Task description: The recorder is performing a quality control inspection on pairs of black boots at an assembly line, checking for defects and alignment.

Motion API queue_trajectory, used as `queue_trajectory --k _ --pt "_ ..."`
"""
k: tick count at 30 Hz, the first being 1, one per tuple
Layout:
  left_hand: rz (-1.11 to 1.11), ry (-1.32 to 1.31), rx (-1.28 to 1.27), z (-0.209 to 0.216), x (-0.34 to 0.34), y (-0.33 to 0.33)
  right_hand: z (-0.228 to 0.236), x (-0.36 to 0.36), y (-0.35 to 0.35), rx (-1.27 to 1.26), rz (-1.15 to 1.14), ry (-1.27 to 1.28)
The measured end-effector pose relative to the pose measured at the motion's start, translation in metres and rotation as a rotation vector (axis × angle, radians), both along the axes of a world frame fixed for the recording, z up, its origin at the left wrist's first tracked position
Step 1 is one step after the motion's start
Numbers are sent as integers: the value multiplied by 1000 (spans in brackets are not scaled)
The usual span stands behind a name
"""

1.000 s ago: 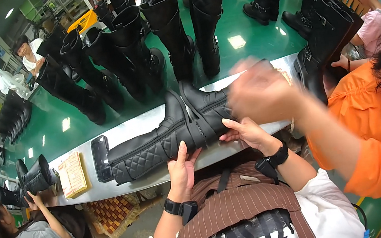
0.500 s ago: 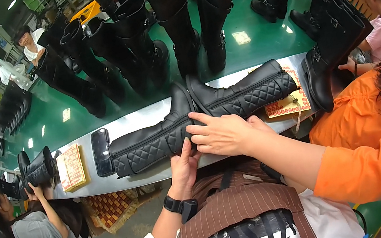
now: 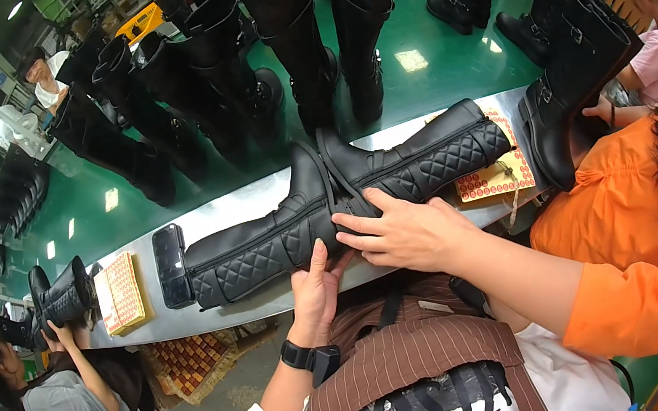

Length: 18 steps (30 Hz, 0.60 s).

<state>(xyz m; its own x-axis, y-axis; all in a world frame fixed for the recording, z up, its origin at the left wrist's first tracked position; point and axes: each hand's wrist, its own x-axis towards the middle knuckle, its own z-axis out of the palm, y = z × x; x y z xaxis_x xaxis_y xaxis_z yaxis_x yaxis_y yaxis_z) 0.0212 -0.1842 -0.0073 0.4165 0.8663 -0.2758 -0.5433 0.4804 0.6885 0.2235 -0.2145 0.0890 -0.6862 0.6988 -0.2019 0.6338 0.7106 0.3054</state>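
Two black boots with quilted panels lie sole to sole in front of me. The left boot (image 3: 267,249) has its shaft pointing left; the right boot (image 3: 432,152) has its shaft pointing right. My left hand (image 3: 316,292), with a black band on the wrist, grips the left boot's lower edge near the heel, thumb on its side and fingers partly underneath. A co-worker's hand (image 3: 414,235), from an orange sleeve, reaches across and touches the boots near their heels. My right hand (image 3: 441,206) sits behind that arm by the right boot, with its fingers mostly hidden.
The boots rest on a metal ledge (image 3: 250,190) beside a green table (image 3: 412,78) holding several upright black boots. A phone (image 3: 172,267) and a yellow sticker stack (image 3: 119,295) lie left; yellow sticker sheets (image 3: 483,184) lie right. An orange-clad person (image 3: 627,263) stands close on my right.
The co-worker's hand has shifted right, its fingertips moving from the left boot's heel toward the right boot. My left hand and both boots stay almost in place.
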Motion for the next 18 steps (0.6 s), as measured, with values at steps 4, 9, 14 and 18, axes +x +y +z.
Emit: queue_trajectory --k 4,9,14,18 --pt "4 6 -10 -1 0 0 -36 25 -3 -44 -96 467" --pt "14 23 -12 1 0 1 -84 35 -13 -1050 -1160 2140" --pt "8 9 -22 1 -1 0 -90 39 -14 -1064 -1232 2086" --pt "14 5 -32 -1 -1 1 -88 39 -14 -1067 -1225 2071"
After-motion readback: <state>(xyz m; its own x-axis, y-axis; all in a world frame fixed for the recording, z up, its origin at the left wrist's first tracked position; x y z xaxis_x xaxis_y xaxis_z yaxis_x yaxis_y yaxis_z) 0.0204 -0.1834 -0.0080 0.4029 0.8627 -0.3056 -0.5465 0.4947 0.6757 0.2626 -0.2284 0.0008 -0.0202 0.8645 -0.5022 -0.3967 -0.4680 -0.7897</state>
